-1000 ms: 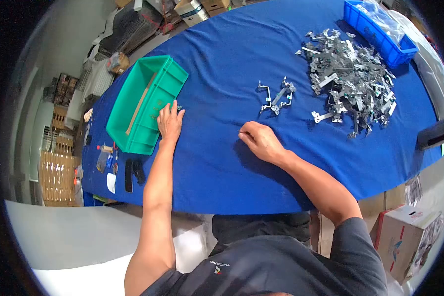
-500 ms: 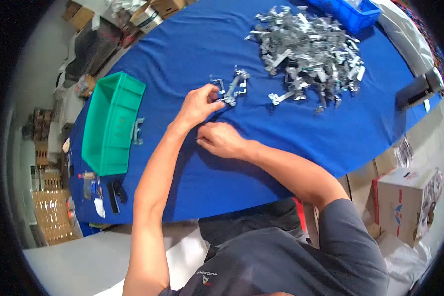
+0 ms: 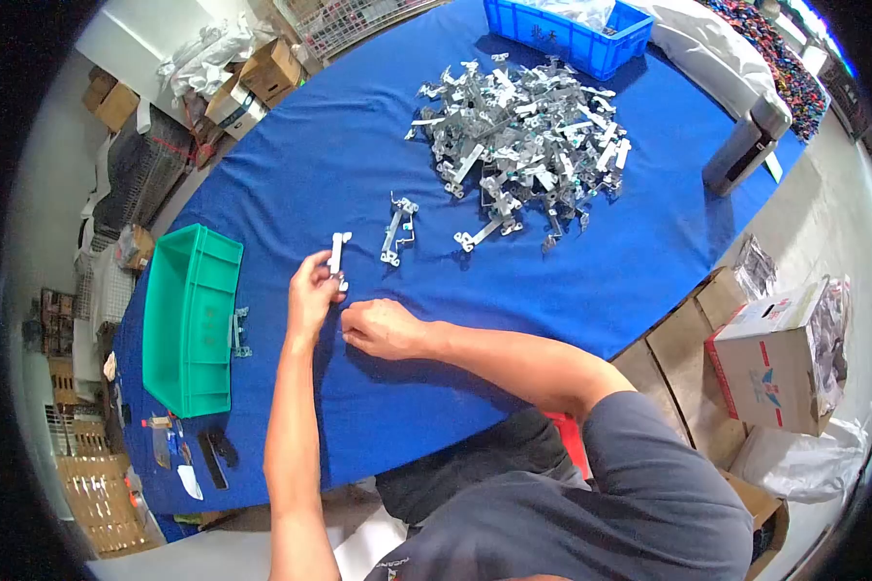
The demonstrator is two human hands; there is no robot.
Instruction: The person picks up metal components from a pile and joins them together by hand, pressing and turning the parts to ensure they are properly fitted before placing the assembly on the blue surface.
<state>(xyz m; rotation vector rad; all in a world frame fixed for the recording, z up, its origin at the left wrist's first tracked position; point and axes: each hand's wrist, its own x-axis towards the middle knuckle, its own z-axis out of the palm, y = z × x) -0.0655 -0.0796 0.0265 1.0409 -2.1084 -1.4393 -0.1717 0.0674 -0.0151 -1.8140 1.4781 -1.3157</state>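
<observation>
My left hand is closed on a metal bracket, held upright over the blue cloth. Just to its right, my right hand rests near the cloth with its fingers pinched together; whatever they hold is too small to name. Another metal bracket lies on the cloth beyond my hands. A large heap of metal brackets spreads farther back. One more bracket lies against the right side of the green bin.
A blue crate stands behind the heap. At the right is a dark cylinder. Small tools lie at the near left of the blue cloth. A printed carton stands beyond the table's right edge.
My left hand has lifted one bracket away from the other, which stays on the cloth. The camera view has shifted, so the table items appear lower and farther left.
</observation>
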